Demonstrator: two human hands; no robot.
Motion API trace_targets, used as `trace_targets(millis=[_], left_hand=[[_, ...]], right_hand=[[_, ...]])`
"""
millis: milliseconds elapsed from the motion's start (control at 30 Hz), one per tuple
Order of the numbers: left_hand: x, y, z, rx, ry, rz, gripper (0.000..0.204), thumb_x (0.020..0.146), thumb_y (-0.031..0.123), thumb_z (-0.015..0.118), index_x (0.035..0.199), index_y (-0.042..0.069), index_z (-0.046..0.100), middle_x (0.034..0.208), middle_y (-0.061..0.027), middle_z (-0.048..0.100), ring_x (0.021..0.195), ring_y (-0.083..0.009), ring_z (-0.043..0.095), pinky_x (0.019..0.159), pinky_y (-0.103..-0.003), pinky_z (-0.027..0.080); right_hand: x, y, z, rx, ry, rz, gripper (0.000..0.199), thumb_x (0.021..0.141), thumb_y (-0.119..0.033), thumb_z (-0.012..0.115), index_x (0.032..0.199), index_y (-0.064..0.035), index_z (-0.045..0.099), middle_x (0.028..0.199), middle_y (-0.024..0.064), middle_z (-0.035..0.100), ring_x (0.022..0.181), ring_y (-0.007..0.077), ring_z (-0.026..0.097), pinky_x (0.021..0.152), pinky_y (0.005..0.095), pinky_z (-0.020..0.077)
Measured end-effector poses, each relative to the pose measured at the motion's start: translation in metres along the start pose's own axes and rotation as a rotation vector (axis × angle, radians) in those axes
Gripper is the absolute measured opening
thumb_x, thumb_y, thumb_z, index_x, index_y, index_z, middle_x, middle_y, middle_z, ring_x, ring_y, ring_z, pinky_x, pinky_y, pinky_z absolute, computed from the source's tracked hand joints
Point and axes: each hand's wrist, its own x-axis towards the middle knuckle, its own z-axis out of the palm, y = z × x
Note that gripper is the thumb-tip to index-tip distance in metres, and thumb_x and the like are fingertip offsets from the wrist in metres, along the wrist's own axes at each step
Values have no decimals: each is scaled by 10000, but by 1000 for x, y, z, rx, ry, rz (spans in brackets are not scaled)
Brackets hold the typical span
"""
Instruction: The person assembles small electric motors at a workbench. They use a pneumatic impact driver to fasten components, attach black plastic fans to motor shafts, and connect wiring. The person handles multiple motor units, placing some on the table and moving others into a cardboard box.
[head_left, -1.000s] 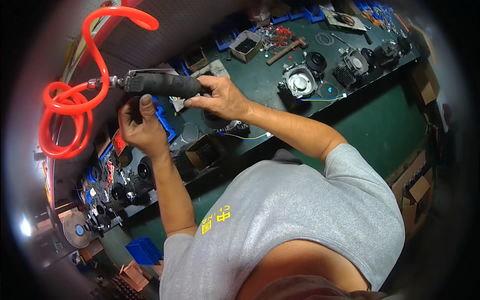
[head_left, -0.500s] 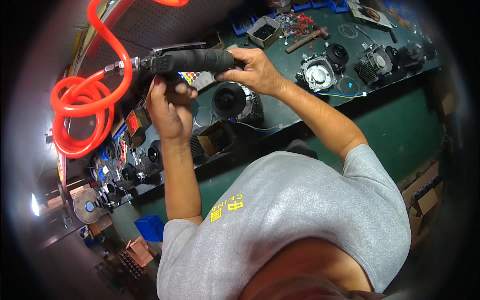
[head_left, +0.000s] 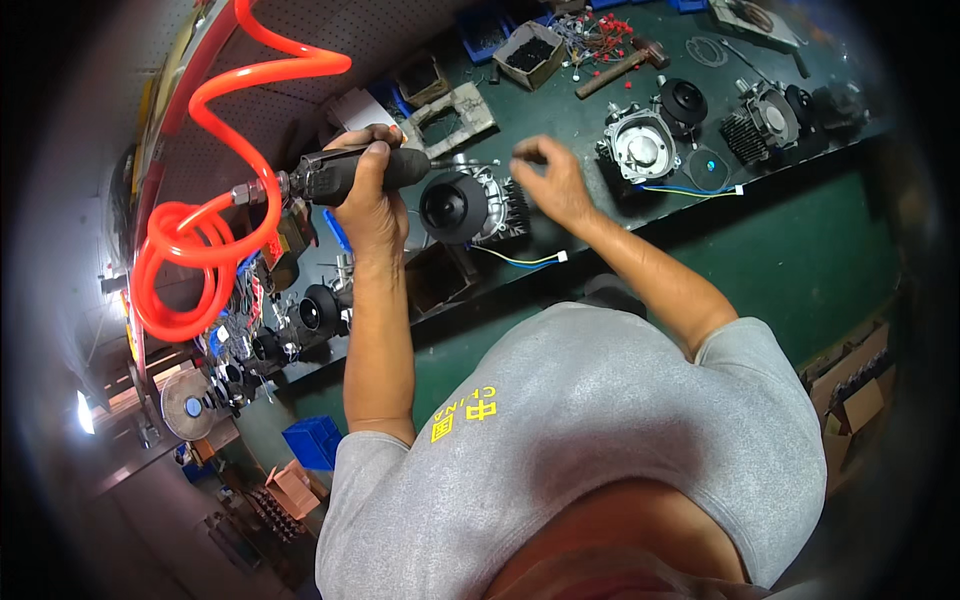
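A black air screwdriver (head_left: 345, 175) lies level across my left hand (head_left: 372, 205), whose fingers and thumb wrap round its body. A thin metal bit sticks out of its right end, over a finned metal motor housing (head_left: 495, 205) with a round black fan wheel (head_left: 453, 207). My right hand (head_left: 555, 185) hovers just right of the bit's tip. Its thumb and fingers are bent but apart, and nothing shows between them. From the tool's left end runs a coiled orange air hose (head_left: 225, 85).
Two more open housings (head_left: 640, 150) (head_left: 768, 118) stand to the right on the green bench. Behind are a hammer (head_left: 615, 75), a box of small black parts (head_left: 530, 55) and a metal frame (head_left: 450, 120). A dark open box (head_left: 440, 278) stands near the front edge.
My right hand has let go of the air screwdriver's right end and moved right. My left hand has moved from below the tool to a grip round it, and the tool sits lower.
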Motion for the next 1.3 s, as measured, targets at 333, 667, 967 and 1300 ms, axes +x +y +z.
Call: trace_targets(millis=[333,667,967,1300], left_hand=[[13,-22,-6,138,97,-57,175,846,-49,706,1013,-22,663,954,-128,716,882,-220,696,887,-374,574],[9,-10,11,343,-217,-116,291,865,23,750,1143,-4,671,1122,-138,739,1027,-204,687,967,-356,536],[15,-24,2,191,-267,-86,188,871,-40,714,1034,9,633,1007,-123,716,1040,-255,693,1022,-431,519],[12,-13,4,167,-82,-80,194,849,-4,756,1024,-2,673,1011,-136,735,985,-226,702,959,-378,542]], right_hand=[[-45,38,31,-203,-330,156,884,779,-291,824,1516,11,441,1514,263,499,1402,429,457,1194,467,372],[-49,47,31,-84,-364,191,890,792,-239,833,1548,-13,423,1468,286,530,1371,422,490,1168,475,397],[-52,47,36,-78,-321,161,850,806,-219,833,1545,-37,453,1429,280,567,1309,411,547,1112,455,442],[-32,34,34,-64,-278,167,671,814,-183,800,1419,-15,565,1301,244,660,1223,409,618,1078,451,478]])
